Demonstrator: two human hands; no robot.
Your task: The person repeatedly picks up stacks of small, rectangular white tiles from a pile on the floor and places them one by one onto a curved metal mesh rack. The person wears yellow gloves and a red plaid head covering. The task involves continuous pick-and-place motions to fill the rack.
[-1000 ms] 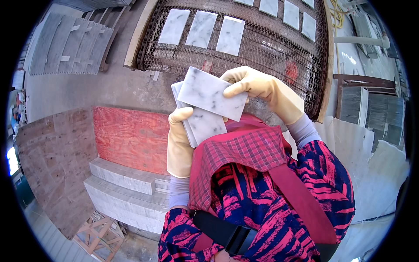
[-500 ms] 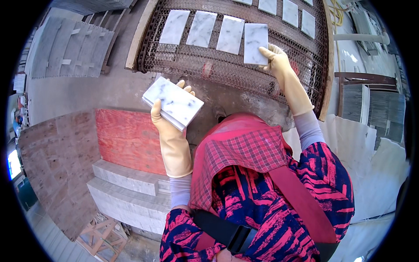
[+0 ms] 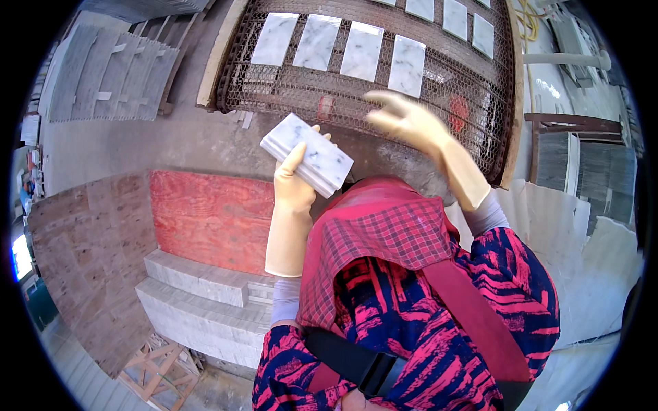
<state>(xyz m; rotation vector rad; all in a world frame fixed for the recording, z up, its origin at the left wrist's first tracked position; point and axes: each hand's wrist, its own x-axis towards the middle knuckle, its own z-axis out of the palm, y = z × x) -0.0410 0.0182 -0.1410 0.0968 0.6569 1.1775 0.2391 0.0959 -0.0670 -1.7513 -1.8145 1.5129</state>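
Note:
A short stack of white marble tiles with grey veins (image 3: 312, 152) rests in my left hand (image 3: 296, 181), its gloved fingers and thumb wrapped round the stack. My right hand (image 3: 408, 122), in the same cream rubber glove, hangs above the near edge of the wire-mesh conveyor (image 3: 274, 92). Its fingers are stretched out, a little smeared by motion, and hold nothing. Just beyond it a marble tile (image 3: 407, 66) lies on the mesh, at the right end of a row with another tile (image 3: 361, 51) beside it. Several more tiles lie farther up the belt.
Wooden rails (image 3: 223, 55) flank the conveyor. To my left stand a red board (image 3: 209, 219), a brown plywood sheet (image 3: 96, 260) and stacked grey-white slabs (image 3: 205, 318). Grey panels (image 3: 110, 75) lean at the far left. Pale sheeting (image 3: 562, 226) spreads at my right.
My right hand has let go of a tile, which now lies on the mesh, and has drawn back toward me and left. My left hand has moved right with the stack.

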